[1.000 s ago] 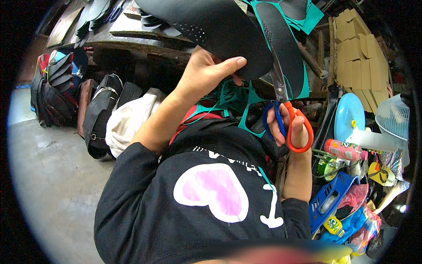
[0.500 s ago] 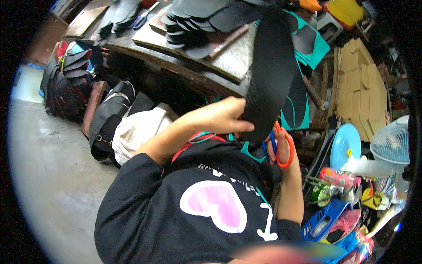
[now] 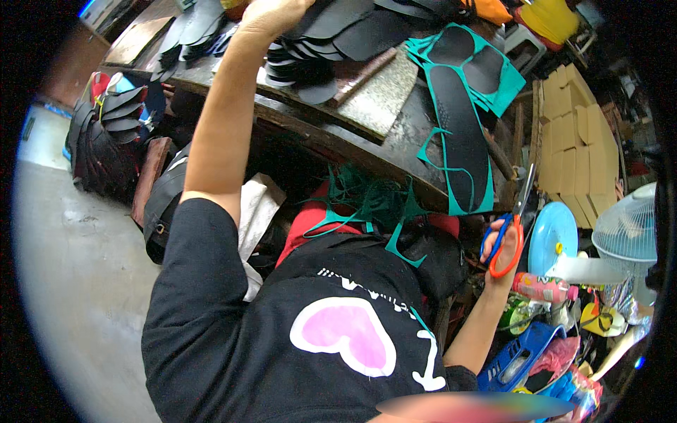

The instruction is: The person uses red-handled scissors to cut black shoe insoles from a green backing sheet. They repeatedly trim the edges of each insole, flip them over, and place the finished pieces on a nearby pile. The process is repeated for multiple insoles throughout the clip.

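Observation:
My left hand (image 3: pixel 276 14) is stretched out over the workbench at the top edge, beside a pile of black insole-shaped pieces (image 3: pixel 352 32). Its fingertips are cut off there, so whether they grip anything is hidden. On the right, my right hand (image 3: pixel 505 248) has its fingers in the orange and blue handles of a pair of scissors (image 3: pixel 523 194), blades pointing up and away. Between the hands, a teal sheet with black sole shapes (image 3: pixel 460 141) hangs over the bench's front edge. Cut teal scraps (image 3: pixel 352 201) lie across my lap.
Beneath the pile is a pale board (image 3: pixel 384 106) on the wooden bench (image 3: pixel 310 113). Bundled black pieces (image 3: pixel 106 151) stand at left. To the right are cardboard boxes (image 3: pixel 571 148), a light blue fan (image 3: pixel 624 225), a pink bottle (image 3: pixel 543 286) and a blue basket (image 3: pixel 522 356).
My left hand has swung up and left to the pile; the long black piece it held before me is gone from there. My right hand has moved right with the scissors.

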Motion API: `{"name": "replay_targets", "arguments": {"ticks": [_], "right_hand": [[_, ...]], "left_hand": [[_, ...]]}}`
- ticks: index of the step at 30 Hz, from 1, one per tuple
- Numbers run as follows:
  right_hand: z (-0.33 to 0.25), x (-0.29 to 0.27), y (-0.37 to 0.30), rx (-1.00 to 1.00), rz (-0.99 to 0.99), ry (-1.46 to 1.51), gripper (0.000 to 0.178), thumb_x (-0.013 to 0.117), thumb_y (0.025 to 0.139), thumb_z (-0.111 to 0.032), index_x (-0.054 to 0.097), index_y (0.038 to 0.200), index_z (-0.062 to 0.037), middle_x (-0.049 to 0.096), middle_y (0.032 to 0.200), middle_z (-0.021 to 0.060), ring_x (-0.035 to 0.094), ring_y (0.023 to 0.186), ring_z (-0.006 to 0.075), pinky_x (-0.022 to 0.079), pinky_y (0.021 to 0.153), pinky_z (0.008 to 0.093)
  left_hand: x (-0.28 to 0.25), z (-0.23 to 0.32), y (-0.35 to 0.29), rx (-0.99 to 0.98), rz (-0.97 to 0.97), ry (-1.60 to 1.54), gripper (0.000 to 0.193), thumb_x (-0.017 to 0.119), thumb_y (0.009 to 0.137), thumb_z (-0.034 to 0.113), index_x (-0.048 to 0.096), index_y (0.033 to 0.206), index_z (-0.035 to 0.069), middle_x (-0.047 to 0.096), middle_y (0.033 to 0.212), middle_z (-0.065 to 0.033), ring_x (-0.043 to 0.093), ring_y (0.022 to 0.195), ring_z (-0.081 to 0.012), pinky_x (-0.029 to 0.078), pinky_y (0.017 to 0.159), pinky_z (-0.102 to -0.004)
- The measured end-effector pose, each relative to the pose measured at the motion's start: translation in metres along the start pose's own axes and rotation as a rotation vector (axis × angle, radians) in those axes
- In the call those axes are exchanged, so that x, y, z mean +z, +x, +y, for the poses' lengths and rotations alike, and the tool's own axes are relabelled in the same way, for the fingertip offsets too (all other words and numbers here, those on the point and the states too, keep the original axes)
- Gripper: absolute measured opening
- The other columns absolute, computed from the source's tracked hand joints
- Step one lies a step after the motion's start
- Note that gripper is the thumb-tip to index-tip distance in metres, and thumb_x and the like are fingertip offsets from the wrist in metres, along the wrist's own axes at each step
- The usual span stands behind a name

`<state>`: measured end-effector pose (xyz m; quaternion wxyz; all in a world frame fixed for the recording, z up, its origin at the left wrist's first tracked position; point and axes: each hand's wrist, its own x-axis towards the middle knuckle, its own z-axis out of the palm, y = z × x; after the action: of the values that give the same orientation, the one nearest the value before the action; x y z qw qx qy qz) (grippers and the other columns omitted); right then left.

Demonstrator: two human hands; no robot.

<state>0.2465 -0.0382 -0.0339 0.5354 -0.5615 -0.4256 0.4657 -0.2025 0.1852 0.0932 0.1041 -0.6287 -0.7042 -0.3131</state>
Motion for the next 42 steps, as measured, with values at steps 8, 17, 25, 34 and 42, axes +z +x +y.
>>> {"name": "replay_targets", "arguments": {"ticks": [8,17,25,34,42], "right_hand": [[0.035,-0.006,0.045,-0.006,0.207,-0.388,0.032,0.074,0.077,-0.024,0.053,0.09,-0.0038,0.056,0.07,0.0034,0.045,0.041,0.0088,0.037,0.035,0.0213],[0.026,0.021,0.054,-0.026,0.23,-0.034,0.036,0.07,0.073,-0.007,0.052,0.104,-0.0066,0.052,0.087,0.0015,0.055,0.066,0.0101,0.044,0.043,0.0216],[0.004,0.002,0.03,-0.115,0.194,0.11,0.033,0.063,0.067,-0.006,0.051,0.099,-0.0052,0.052,0.09,0.0032,0.052,0.083,0.014,0.042,0.08,0.0273],[-0.046,0.04,-0.032,0.184,-0.504,0.632,0.036,0.062,0.06,-0.003,0.04,0.088,-0.007,0.045,0.06,0.003,0.046,0.05,0.0128,0.038,0.051,0.026],[-0.041,0.009,-0.001,-0.17,0.011,0.567,0.035,0.064,0.084,-0.036,0.044,0.096,-0.0104,0.047,0.06,0.0051,0.042,0.05,0.0132,0.037,0.047,0.0253]], "left_hand": [[0.033,0.017,-0.018,0.273,-0.195,0.362,0.055,0.047,0.089,0.043,0.048,0.13,0.007,0.043,0.136,-0.018,0.031,0.131,-0.0356,0.023,0.106,-0.0561],[0.09,0.124,-0.164,0.968,-0.411,-0.514,0.068,0.068,0.078,0.04,0.043,0.135,0.012,0.03,0.146,-0.0176,0.025,0.136,-0.0393,0.024,0.11,-0.0521],[0.008,0.105,-0.246,0.931,-1.268,-0.646,0.043,0.073,0.071,0.024,0.06,0.107,0.005,0.062,0.104,-0.0118,0.058,0.104,-0.0329,0.048,0.091,-0.0417],[0.0,0.118,-0.21,0.959,-0.709,-0.949,0.097,0.066,0.067,0.063,0.035,0.139,0.006,0.052,0.124,-0.0216,0.054,0.112,-0.0347,0.043,0.093,-0.0422],[0.022,0.057,-0.211,0.449,-1.418,-0.903,0.036,0.076,0.076,0.03,0.067,0.089,-0.003,0.066,0.072,-0.0102,0.061,0.065,-0.0141,0.048,0.061,-0.0298]]}}
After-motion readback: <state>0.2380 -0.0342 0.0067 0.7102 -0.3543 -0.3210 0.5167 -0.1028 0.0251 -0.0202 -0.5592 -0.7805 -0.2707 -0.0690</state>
